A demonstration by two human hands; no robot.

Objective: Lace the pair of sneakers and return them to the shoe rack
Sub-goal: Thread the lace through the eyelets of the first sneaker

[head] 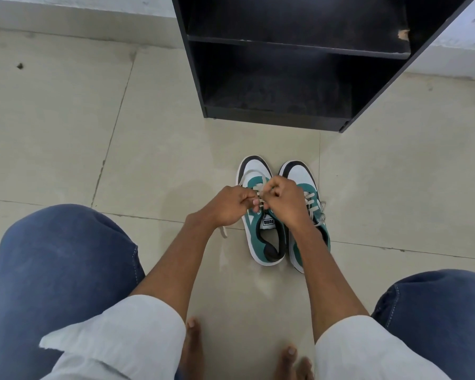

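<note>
Both sneakers sit side by side on the floor, toes toward the shoe rack (285,78), just short of its bottom edge. The left hand (228,207) and right hand (284,200) meet over the left sneaker (261,237), fingers pinching its lace (259,187) near the upper eyelets. Looks like the lacing or tying stage on this one. The right sneaker (302,174) appears laced already. Next, I'd say: draw the ends snug, knot them, then lift the pair onto a shelf.

"PUMA" in black letters, upside down to the camera, on white tongue label (268,222) of green-and-white left sneaker (261,215), just below the fingers (254,202), no other readable text
</note>
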